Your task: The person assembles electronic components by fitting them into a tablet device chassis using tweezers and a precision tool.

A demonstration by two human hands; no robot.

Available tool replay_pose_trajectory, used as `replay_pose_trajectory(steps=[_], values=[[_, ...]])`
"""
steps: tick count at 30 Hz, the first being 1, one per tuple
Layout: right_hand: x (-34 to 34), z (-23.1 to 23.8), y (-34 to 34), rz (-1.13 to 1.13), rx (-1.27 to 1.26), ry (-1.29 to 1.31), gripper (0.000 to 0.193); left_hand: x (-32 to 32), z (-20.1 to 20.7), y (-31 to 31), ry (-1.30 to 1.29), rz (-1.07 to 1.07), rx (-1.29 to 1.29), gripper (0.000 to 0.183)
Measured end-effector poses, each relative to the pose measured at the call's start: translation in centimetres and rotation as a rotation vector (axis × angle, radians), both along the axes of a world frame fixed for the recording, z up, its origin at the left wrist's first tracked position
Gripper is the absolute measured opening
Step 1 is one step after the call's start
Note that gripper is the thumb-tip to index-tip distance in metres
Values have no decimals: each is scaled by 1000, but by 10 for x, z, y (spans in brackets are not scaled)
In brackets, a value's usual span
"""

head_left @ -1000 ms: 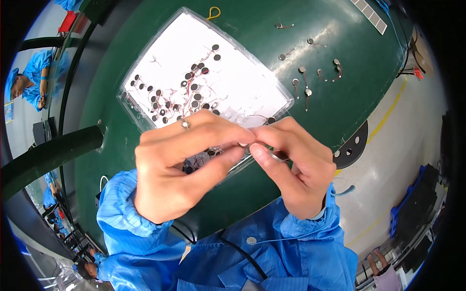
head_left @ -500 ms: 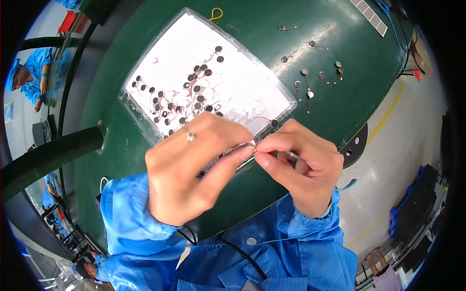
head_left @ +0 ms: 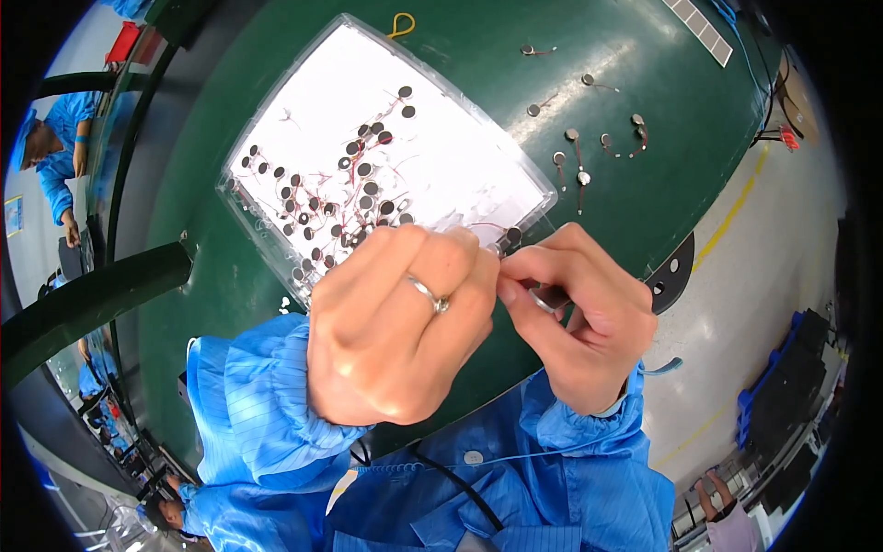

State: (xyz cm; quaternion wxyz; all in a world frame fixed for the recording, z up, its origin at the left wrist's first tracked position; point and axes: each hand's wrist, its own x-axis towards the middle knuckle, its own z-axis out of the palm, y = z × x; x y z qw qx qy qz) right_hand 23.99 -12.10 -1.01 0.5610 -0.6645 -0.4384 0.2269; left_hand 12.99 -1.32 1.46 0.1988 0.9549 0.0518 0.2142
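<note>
My left hand is closed with its back up and a ring on one finger. Its fingertips are curled out of sight against my right hand. Thumb and forefinger of my right hand are pinched together there; whatever the two hands hold is too small or hidden to name. A grey metallic piece shows within the curled right fingers. Just beyond them, one black disc with a thin red wire lies at the edge of a clear tray with a white bottom. Several wired black discs lie scattered in the tray.
Several silvery discs with short wires lie on the green table to the right of the tray. Farther off are a yellow loop and a pale segmented strip. A dark padded bar juts in at left; a person in blue sits beyond.
My left hand has rolled over and moved right, so its back now faces up and its thumb is hidden. My right hand stays pinched, shifted slightly right. The tray appears slightly shifted left.
</note>
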Motion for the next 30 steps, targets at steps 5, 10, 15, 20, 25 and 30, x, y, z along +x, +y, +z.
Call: replay_pose_trajectory(steps=[5, 10, 15, 20, 25, 30], values=[[12, -6, -4, -131, 1, -100, 17, 8, -9, 6, -37, 134, -5, 26], [50, -33, -8, -571, -125, -358, 5, 6, -10, 9, 115, 266, -98, 15], [71, -55, -5, -650, -156, -504, 6, 11, -16, 8, 124, 207, -78, 17], [56, -40, -5, -690, -54, -301, 7, 24, -22, -3, 141, 6, -107, 22], [41, -29, -11, -630, -23, -290, 6, 26, -22, -3, 222, -71, -129, 27], [30, -19, -18, -583, -32, -231, 13, 24, -13, -10, 355, -107, 146, 32]])
